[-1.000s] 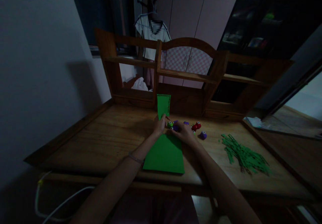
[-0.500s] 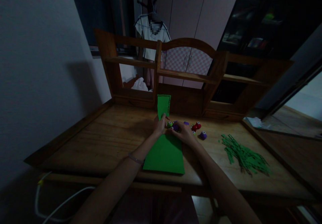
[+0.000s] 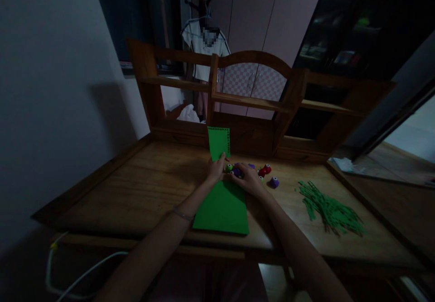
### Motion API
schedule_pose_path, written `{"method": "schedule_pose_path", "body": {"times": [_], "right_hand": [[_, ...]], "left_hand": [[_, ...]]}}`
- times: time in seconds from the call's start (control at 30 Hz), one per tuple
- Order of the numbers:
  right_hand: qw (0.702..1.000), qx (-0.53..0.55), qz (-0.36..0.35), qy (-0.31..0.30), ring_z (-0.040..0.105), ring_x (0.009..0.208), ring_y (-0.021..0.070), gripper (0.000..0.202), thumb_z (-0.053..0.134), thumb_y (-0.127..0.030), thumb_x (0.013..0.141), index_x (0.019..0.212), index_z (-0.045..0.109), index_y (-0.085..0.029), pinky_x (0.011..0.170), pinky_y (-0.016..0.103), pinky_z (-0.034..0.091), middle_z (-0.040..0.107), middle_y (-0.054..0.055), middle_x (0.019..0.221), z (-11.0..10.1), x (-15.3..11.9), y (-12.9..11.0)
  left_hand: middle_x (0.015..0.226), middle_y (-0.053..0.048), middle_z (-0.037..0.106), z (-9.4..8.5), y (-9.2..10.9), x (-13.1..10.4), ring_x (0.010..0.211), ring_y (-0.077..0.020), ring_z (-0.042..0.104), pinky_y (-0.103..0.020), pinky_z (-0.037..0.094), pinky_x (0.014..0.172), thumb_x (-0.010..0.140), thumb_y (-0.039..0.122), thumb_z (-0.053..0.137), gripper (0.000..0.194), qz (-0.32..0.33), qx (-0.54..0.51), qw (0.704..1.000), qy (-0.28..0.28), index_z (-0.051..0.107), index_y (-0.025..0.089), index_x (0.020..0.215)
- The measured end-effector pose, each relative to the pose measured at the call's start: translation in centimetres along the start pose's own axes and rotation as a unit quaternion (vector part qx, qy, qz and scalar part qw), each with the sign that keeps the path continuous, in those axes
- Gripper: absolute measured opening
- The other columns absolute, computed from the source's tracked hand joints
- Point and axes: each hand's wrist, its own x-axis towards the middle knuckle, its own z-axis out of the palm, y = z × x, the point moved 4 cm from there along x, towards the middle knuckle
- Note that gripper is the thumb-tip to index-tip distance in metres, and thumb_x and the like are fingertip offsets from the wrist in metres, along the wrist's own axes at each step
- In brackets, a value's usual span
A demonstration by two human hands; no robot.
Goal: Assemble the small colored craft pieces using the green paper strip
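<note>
My left hand [image 3: 216, 170] pinches the lower end of a green paper piece [image 3: 219, 142], which stands up with a row of small dark marks like punched holes along its top and right edges. My right hand [image 3: 249, 177] is closed around a small purple craft punch [image 3: 235, 172], close beside the left fingers. A small green punch [image 3: 229, 168] sits between the hands. Below them a larger green sheet or stack [image 3: 222, 209] lies flat at the desk's front edge. The lower end of the held paper is hidden by my fingers.
Right of my right hand lie a red punch [image 3: 264, 170] and another purple punch [image 3: 274, 182]. A heap of green paper strips [image 3: 331, 209] is farther right on the wooden desk [image 3: 136, 189]. A wooden shelf [image 3: 251, 103] rises along the back.
The green paper in my left hand has turned and shows wider, its top shifted slightly left. Both hands stay in nearly the same place.
</note>
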Motion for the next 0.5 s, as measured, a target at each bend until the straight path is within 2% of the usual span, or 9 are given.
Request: {"method": "schedule_pose_path", "body": {"times": [0.13,0.23,0.33,0.5], "right_hand": [[1.000,-0.004,0.000,0.001,0.055,0.077,0.0167,0.025,0.056,-0.039,0.080,0.100,0.057,-0.022,0.069,0.026,0.038,0.058,0.004,0.090,0.06,-0.02,0.08],[1.000,-0.003,0.000,-0.004,0.055,0.078,0.0169,0.025,0.056,-0.037,0.081,0.100,0.057,-0.022,0.070,0.026,0.038,0.058,0.004,0.091,0.19,-0.04,0.11],[1.000,-0.002,-0.001,-0.005,0.055,0.080,0.0171,0.025,0.056,-0.036,0.080,0.102,0.056,-0.023,0.071,0.027,0.038,0.058,0.004,0.093,0.20,-0.06,0.03],[1.000,0.004,0.002,-0.009,0.054,0.080,0.0175,0.028,0.055,-0.036,0.081,0.105,0.056,-0.023,0.072,0.028,0.038,0.058,0.004,0.094,0.07,-0.05,-0.17]], "left_hand": [[0.042,0.001,0.049,-0.17,0.00,0.02,0.047,-0.0133,0.052,-0.024,0.039,0.055,0.081,0.061,0.034,0.054,0.006,0.018,1.000,0.011,0.061,0.018,0.061],[0.043,0.001,0.049,-0.10,-0.02,-0.14,0.047,-0.0131,0.051,-0.024,0.038,0.053,0.081,0.060,0.037,0.051,-0.014,0.021,1.000,0.010,0.061,0.018,0.065],[0.045,0.000,0.050,0.26,-0.07,-0.40,0.048,-0.0133,0.051,-0.023,0.038,0.051,0.082,0.059,0.037,0.049,-0.044,-0.003,0.999,-0.004,0.061,0.018,0.069],[0.055,-0.002,0.058,0.67,0.16,-0.68,0.056,-0.0161,0.057,-0.024,0.040,0.051,0.082,0.059,0.039,0.045,-0.043,-0.060,0.997,-0.030,0.059,0.019,0.073]]}}
